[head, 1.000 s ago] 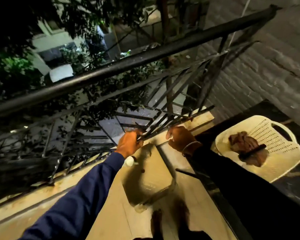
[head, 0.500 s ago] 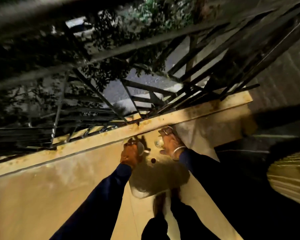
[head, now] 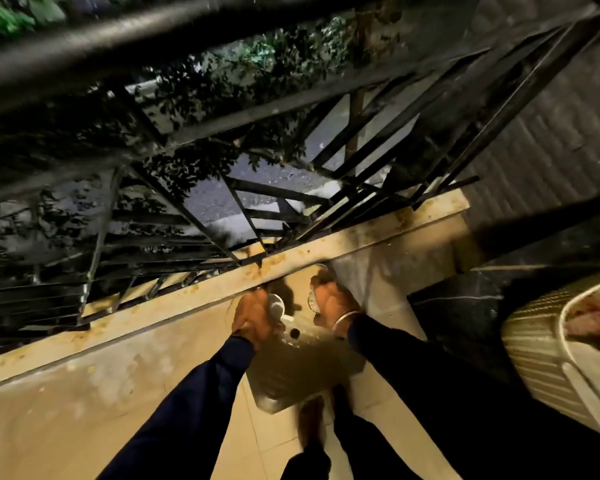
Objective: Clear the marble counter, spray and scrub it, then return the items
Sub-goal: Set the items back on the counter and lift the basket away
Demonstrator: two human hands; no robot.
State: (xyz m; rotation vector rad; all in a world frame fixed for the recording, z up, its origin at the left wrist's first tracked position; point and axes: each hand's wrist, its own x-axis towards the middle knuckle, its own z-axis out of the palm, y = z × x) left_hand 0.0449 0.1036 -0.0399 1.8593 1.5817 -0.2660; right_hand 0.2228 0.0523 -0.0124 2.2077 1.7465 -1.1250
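Both hands barely shifted vs 0.5 s ago, same spot at the ledge; 1 s ago they were up at the railing bars. Cam now pitched further down, chair pushed to the right edge.

Landmark = stone ledge (head: 343, 237), pale yellow w/ rust-brown stains, running diagonally under the black metal railing (head: 371, 147).

- Left hand (head: 253, 317): just below the ledge, fingers curled round a small white round object (head: 276, 304); can't ID it, looks like a cap or small cup. Grip closed on it.
- Right hand (head: 333, 303): also just below the ledge, right of the left hand, bangle on wrist. Fingers wrapped on a small clear roundish item (head: 311, 299), glass-like, blurred; can't confirm what it is.
- Small dark round spot (head: 295, 333) on the floor between the wrists, below the ledge.
- Floor (head: 84, 393) below the ledge: pale tile/stone, patchy, wet-looking sheen. Person's shadow falls on it under the hands.
- White plastic chair (head: 541, 348) well right of the ledge, reddish-brown cloth (head: 593, 323) on its seat.
- Marble bench: can't tell which surface it is; dark veined slab (head: 465, 306) sits right of the ledge end, beside the chair.
- Feet visible at bottom, below the hands.
- Foliage and street beyond the railing, dark.
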